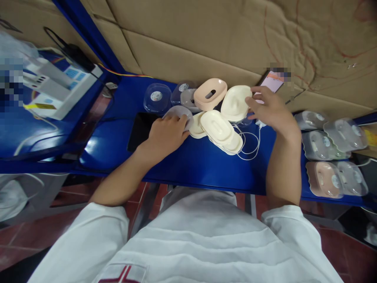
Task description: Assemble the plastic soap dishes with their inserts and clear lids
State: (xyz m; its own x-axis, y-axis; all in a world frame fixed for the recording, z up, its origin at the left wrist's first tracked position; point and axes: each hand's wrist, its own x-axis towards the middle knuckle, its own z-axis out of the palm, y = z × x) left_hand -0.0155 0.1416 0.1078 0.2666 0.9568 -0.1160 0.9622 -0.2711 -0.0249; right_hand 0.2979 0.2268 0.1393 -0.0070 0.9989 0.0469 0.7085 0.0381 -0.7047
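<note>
My left hand (168, 135) curls over a translucent pale oval cover (178, 113) and grips its front side; some of its fingertips are hidden. My right hand (272, 110) has its fingers and thumb at the right edge of a cream oval lid-like piece (235, 103), which leans upright with a raised middle. Between the hands, a loose pile of cream oval pieces (217, 125) lies on the blue table (191, 169). Just behind them sits a peach oval shell (210, 94) with a dark slot.
Clear covers with round stickers (157, 97) stand at the back left. A black flat item (141, 129) lies beside my left hand. A white cable (250, 151) loops near the pile. A phone (269, 80) leans behind my right hand. Several clear-covered boxes (324, 179) stand at right.
</note>
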